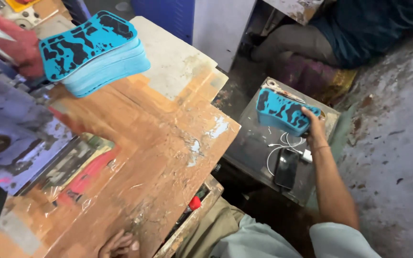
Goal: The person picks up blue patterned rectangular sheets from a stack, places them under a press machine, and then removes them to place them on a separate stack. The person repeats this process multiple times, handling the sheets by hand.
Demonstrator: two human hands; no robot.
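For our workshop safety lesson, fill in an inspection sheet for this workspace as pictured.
Surface: worn brown bench, taped and scratched.
Job's things: blue stack in right hand over a low table; second stack on bench.
Clutter: phone, scissors.
Grippers: right hand grips stack; left hand rests at bench edge.
Cables: white cable by phone.
Surroundings: seated person, stained floor.

A tall stack of blue-and-black patterned sheets [94, 52] sits upper left on the worn, tape-patched wooden workbench [158, 148] — right of centre, a dark phone [287, 168] and white charger cable [283, 145] lie on a low grey stand [249, 148], with what may be scissors [283, 91] near its far edge.
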